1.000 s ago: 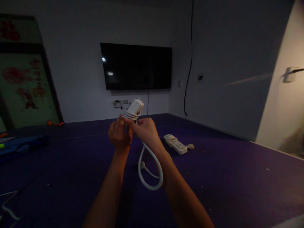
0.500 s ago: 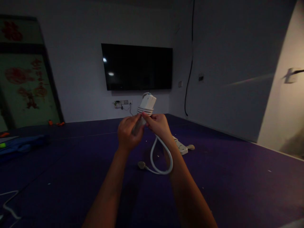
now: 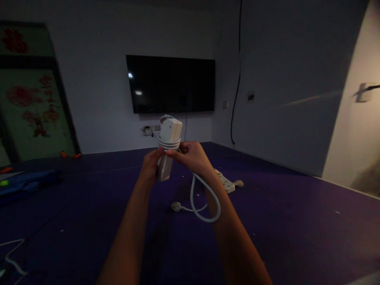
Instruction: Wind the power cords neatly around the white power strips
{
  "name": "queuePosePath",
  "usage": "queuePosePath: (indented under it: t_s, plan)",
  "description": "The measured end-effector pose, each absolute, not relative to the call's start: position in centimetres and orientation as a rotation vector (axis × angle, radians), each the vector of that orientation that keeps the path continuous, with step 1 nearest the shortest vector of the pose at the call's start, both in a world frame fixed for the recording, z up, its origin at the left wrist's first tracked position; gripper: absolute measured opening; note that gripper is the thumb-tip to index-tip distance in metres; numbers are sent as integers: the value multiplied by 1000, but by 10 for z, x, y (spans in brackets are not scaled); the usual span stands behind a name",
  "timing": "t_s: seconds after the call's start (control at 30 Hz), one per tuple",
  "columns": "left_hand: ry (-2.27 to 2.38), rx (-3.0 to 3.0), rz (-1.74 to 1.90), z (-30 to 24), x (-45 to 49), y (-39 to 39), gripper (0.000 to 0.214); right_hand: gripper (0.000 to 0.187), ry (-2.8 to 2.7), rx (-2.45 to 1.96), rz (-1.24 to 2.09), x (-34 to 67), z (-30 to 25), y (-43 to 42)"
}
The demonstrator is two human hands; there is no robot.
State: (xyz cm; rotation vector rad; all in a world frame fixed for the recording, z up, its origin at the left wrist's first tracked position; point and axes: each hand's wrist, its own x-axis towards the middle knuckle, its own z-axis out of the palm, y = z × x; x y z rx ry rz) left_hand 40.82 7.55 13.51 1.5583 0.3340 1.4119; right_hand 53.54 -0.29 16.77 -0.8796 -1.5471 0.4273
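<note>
Held up in front of me is a white power strip (image 3: 171, 130), tilted, with its cord (image 3: 169, 143) wound around its middle in several turns. My left hand (image 3: 150, 166) grips the strip from the left, below the windings, thumb against it. On the other side, my right hand (image 3: 192, 157) is closed on the cord, its thumb pressed just under the windings. A loose loop of the cord (image 3: 219, 209) hangs below my right wrist and leads to a plug (image 3: 176, 206). Whether the plug touches the purple surface I cannot tell.
Behind my right forearm a second white power strip (image 3: 227, 184) lies on the purple surface (image 3: 291, 221), a plug (image 3: 238, 183) beside it. Blue cloth (image 3: 32, 180) lies at the left, a white cable (image 3: 13, 259) at the lower left. A television (image 3: 175, 85) hangs on the wall.
Both hands and the wound power strip have shifted left and slightly down. The strip has turned and its lower end now shows between my hands. The hanging loop has swung a little right.
</note>
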Motion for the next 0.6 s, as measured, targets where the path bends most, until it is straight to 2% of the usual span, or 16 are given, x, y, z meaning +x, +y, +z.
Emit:
queuePosePath:
  t_s: [0.27, 0.43, 0.6]
  plan:
    - [436, 1497, 1513, 148, 389, 73, 58, 44, -1503, -933, 803, 543, 171, -7]
    - [607, 1408, 1602, 144, 380, 83, 59, 49, -1340, -949, 836, 549, 171, -2]
    - [680, 1371, 1688, 134, 378, 98, 60, 30, -1360, -879, 785, 546, 171, -4]
